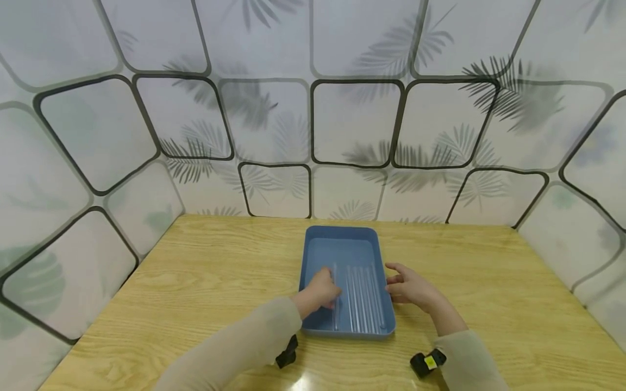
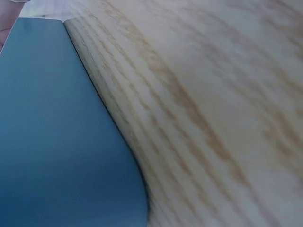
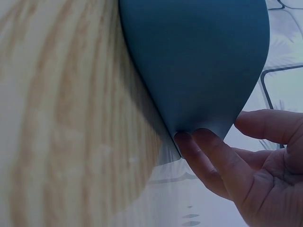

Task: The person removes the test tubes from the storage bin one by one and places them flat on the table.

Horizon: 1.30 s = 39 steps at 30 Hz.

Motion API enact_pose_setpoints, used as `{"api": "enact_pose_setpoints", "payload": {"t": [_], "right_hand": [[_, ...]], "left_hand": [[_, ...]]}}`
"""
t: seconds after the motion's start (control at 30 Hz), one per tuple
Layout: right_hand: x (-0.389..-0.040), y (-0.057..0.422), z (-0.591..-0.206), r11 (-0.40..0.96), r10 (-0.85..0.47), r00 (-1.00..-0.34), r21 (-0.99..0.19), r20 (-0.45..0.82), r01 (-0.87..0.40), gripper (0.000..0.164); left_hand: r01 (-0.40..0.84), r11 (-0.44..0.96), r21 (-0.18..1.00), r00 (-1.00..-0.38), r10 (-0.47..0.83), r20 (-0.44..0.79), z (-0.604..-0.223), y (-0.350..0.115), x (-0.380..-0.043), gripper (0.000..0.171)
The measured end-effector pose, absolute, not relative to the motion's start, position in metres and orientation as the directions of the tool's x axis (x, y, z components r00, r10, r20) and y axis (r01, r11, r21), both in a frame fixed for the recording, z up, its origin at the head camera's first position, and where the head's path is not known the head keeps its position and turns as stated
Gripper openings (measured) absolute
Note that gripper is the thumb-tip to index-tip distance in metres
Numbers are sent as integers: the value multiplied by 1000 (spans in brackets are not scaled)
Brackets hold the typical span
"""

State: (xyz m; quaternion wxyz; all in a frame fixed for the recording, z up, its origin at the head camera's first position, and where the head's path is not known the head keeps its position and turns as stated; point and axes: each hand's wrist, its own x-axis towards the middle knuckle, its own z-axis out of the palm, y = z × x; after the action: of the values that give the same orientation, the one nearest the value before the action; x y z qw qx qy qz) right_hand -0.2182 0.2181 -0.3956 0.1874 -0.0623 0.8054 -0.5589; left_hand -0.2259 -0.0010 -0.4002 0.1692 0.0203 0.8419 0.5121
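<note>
A blue rectangular tray (image 1: 341, 232) lies on the table, its long sides running away from me. Inside it, several thin clear tubes (image 1: 359, 304) lie side by side towards the right. A single clear tube (image 1: 336, 320) lies apart from them on the left, and my left hand (image 1: 320, 290) reaches over the tray's left wall with curled fingers that appear to pinch it. Against the tray's right wall, my right hand (image 1: 413, 288) rests its fingertips on the outside; in the right wrist view its thumb (image 3: 265, 125) is at the rim. The left fingers are mostly hidden in the left wrist view.
The wood-grain table (image 1: 220, 260) extends to both sides of the tray. Behind it and at both sides stands a pale patterned screen (image 1: 274, 125). Each wrist carries a black camera mount (image 1: 427, 363).
</note>
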Motion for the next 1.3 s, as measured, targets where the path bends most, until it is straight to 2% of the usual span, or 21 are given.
{"api": "enact_pose_setpoints", "payload": {"t": [0.7,0.97,1.3], "right_hand": [[-220,220,-395,371,-307,-920,-921,-243,119,62],[-220,223,-395,369,-363,-906,-926,-220,77,68],[-221,219,-396,369,-286,-924,-919,-253,137,61]], "left_hand": [[-255,127,959,-905,318,-283,-387,-9,-232,55],[-261,32,965,-904,342,-256,-380,-16,-236,52],[-236,-32,971,-922,324,-213,-373,-31,-241,49]]}}
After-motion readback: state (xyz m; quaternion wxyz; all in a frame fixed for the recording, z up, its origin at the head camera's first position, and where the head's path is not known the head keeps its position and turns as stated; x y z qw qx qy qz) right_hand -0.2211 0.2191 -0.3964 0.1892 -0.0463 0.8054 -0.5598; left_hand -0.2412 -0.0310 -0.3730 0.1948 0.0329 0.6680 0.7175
